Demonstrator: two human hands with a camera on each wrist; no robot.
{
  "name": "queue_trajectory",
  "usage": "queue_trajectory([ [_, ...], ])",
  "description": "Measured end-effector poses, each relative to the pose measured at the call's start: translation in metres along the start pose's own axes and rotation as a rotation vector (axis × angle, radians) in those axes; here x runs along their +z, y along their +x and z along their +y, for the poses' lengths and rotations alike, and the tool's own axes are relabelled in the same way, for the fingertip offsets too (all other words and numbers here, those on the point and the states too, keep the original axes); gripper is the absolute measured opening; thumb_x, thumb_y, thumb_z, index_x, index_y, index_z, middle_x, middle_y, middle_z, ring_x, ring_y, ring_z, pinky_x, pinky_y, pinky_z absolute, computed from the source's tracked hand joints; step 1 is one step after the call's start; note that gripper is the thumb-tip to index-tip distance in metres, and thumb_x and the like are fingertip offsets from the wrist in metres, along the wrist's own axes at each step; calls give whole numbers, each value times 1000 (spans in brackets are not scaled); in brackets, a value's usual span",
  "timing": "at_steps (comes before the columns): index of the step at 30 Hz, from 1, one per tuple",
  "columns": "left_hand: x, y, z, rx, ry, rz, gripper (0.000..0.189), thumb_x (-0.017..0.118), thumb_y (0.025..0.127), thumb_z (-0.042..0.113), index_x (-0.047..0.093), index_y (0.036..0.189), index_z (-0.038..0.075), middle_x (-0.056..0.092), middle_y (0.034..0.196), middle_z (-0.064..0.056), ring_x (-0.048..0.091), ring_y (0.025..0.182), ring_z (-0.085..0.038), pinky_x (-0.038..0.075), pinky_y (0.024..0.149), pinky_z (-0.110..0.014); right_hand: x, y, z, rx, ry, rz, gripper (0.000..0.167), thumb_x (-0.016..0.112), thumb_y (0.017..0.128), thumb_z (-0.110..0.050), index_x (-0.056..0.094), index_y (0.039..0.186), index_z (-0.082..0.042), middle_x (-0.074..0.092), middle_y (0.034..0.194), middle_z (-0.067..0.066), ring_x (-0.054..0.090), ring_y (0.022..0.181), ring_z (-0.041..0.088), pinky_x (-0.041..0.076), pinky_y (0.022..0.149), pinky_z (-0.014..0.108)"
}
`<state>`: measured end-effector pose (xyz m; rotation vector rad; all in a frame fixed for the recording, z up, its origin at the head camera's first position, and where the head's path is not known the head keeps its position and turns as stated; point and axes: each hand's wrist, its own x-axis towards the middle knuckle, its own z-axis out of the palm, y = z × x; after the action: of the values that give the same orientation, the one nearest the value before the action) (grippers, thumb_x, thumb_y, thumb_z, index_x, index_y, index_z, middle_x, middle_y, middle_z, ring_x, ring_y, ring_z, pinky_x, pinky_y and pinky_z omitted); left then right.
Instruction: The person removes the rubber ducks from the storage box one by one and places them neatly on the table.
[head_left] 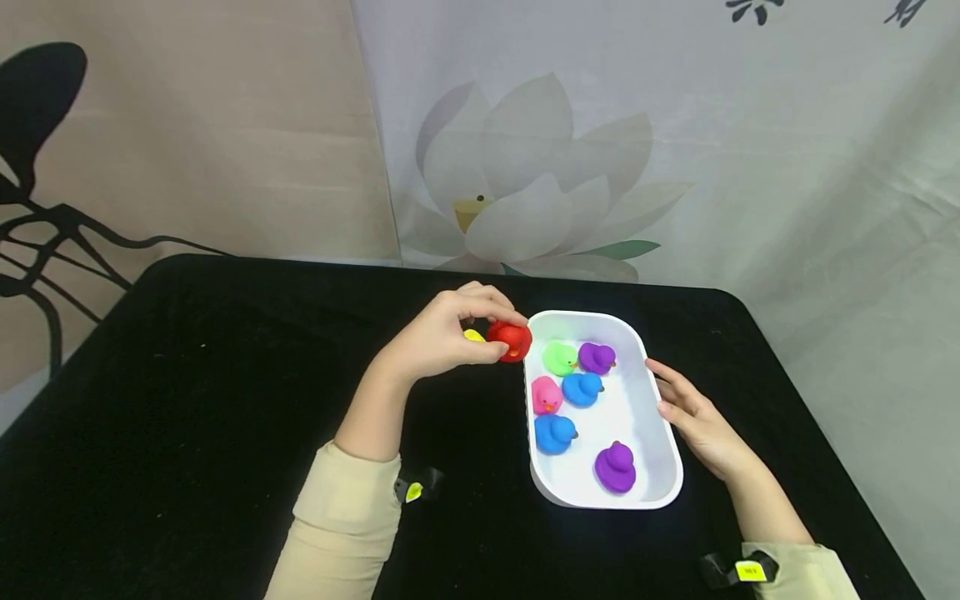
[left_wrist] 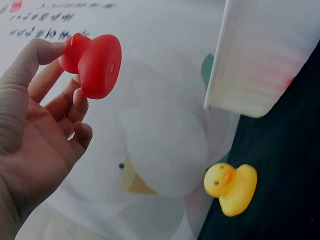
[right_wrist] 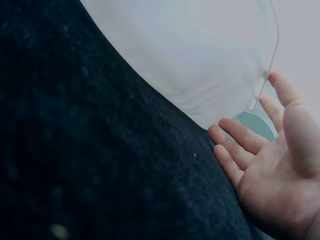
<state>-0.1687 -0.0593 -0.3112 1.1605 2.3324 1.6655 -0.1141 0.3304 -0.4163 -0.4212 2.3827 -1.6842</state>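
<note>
My left hand (head_left: 450,331) pinches a red rubber duck (head_left: 513,341) between thumb and fingers, above the table by the left rim of a white tray (head_left: 654,493). In the left wrist view the red duck (left_wrist: 100,65) shows its flat underside. Partly hidden behind that hand is a yellow rubber duck (head_left: 473,335); the left wrist view shows the yellow duck (left_wrist: 231,189) standing on the table. My right hand (head_left: 697,421) touches the tray's right side, its fingers extended. In the right wrist view its thumb meets the tray wall (right_wrist: 200,60).
Inside the tray lie a green duck (head_left: 559,358), a pink duck (head_left: 547,395), purple ducks (head_left: 616,467) and blue ducks (head_left: 555,434). A black cloth covers the table (head_left: 187,433). Behind it hangs a pale curtain (head_left: 750,183) printed with a flower and a chair.
</note>
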Motion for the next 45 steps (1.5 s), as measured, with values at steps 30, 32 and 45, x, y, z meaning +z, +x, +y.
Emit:
queue_trajectory([
  [30,-42,-32,-55,-351,-2,118,31,70,84,6,70,115,10,60,118,-4,44,108,-26,41,83,-43,1,-2,1,21,-33,13,54,45,101,-11,25,151,-11,36,142,31,54,113,5,39,94,50],
  [32,-43,-34,-60,-377,-2,124,31,70,84,6,70,115,10,59,119,-5,44,108,-27,42,83,-42,1,-1,1,22,-36,13,54,46,101,-11,25,151,-11,37,142,30,54,114,5,40,94,46],
  [45,-45,-42,-86,-471,-35,121,34,67,85,5,68,118,11,57,123,-7,47,107,-29,45,86,-43,0,0,-1,7,-38,5,54,45,101,-12,24,151,-12,36,142,31,53,115,5,35,94,58],
])
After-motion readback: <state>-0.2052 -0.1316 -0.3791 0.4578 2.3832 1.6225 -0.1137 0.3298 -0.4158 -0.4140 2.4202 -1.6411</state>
